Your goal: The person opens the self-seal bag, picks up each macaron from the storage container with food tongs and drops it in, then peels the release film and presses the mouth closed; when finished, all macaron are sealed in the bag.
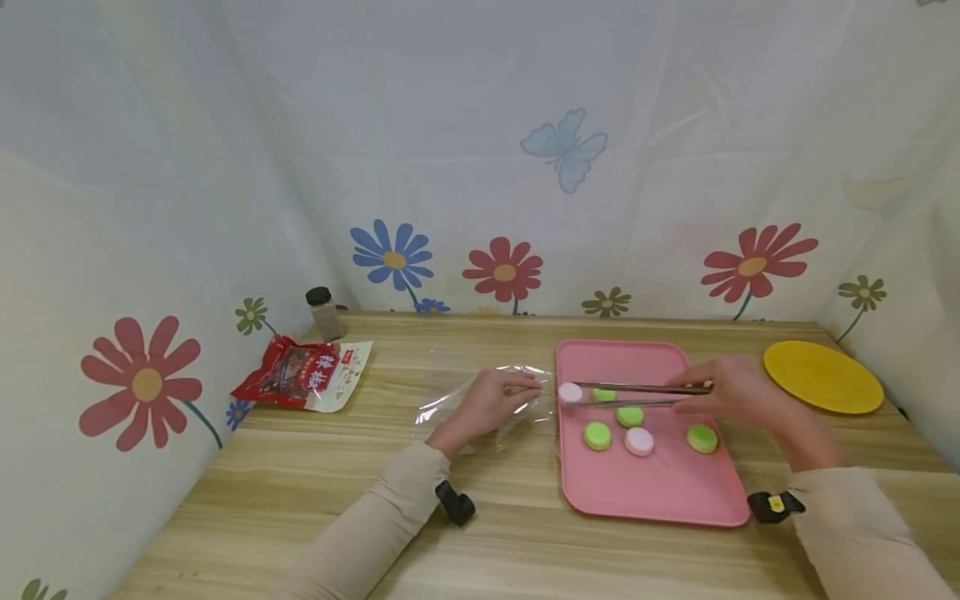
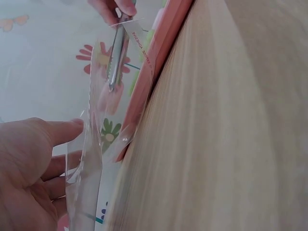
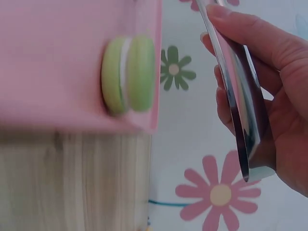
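My left hand [image 1: 483, 407] pinches the edge of a clear plastic bag [image 2: 84, 192], which lies left of the pink tray [image 1: 660, 496]. In my right hand [image 1: 742, 398] are metal tongs [image 3: 238, 91], reaching left across the tray. Their tips hold a pale pink macaron [image 1: 570, 392] at the tray's left edge, close to the bag's mouth. Whether the macaron is inside the bag cannot be told. On the tray lie several green macarons [image 1: 597, 436] and another pink macaron [image 1: 639, 442]; one green macaron is partly hidden behind the tongs.
A yellow plate [image 1: 823, 377] sits at the right rear of the wooden table [image 1: 300, 492]. At the left rear lie a red and white food packet [image 1: 307, 372] and a dark-capped jar [image 1: 326, 315]. A flowered curtain [image 1: 465, 167] encloses the back and sides.
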A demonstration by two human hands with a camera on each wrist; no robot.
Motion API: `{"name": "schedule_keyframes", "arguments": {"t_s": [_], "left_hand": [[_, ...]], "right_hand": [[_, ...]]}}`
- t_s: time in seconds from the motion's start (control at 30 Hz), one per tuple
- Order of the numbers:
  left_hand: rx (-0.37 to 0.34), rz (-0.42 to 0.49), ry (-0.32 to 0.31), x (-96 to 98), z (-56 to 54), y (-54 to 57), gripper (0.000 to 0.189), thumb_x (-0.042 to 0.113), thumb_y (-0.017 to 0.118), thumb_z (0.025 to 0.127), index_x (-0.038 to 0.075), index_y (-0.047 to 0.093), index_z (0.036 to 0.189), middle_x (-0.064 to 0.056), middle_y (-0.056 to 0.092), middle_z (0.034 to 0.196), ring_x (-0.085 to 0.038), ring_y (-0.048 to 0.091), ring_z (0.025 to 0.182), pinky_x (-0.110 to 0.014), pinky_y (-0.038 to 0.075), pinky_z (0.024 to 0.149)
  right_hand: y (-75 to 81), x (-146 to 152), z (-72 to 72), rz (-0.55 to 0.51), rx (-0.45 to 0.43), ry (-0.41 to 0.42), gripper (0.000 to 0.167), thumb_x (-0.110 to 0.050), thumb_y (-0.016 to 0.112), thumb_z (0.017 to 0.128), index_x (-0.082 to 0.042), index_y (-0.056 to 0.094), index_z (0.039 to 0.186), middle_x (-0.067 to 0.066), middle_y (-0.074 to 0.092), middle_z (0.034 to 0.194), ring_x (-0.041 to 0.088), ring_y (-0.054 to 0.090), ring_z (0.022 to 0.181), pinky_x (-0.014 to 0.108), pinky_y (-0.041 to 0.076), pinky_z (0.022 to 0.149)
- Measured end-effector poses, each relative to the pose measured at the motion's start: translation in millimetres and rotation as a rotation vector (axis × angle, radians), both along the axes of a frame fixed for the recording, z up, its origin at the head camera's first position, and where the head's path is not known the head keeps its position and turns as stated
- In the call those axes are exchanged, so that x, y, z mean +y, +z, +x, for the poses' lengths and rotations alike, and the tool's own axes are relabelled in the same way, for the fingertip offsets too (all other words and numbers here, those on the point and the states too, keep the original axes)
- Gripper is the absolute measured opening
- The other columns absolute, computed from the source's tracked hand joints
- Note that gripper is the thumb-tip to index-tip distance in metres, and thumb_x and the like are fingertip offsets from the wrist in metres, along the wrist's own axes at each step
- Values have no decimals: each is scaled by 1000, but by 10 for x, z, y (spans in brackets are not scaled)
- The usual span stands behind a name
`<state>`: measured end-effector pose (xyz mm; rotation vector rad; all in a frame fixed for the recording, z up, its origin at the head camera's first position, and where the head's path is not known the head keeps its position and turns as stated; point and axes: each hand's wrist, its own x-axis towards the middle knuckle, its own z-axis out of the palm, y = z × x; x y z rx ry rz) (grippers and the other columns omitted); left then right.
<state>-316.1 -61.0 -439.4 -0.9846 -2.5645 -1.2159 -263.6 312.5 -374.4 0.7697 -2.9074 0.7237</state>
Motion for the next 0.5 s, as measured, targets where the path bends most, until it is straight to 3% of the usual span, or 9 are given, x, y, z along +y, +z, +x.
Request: {"name": "schedule_keyframes", "arguments": {"t_s": [0.17,0.3,0.5], "left_hand": [[-2,20,-9,-4,-6,-3,17,15,73,93,8,78,107,-5,74,112,-19,68,110,-28,52,95],[-5,18,-1,-5,1,6,17,16,73,93,9,78,108,-5,74,113,-19,67,110,-29,53,94],[-43,-13,37,-7,31,37,20,24,72,95,14,78,111,0,73,115,-16,65,114,-33,52,96]], "right_hand": [[-7,-203,3,-14,-36,28,35,-22,84,82,-7,76,113,2,75,98,15,60,81,26,52,65],[-34,-315,12,-20,-8,56,34,-17,85,81,-4,76,111,5,75,99,19,66,85,26,55,69],[-59,-430,28,-49,-12,73,30,-16,83,83,-4,77,109,6,75,98,16,63,81,25,54,66]]}}
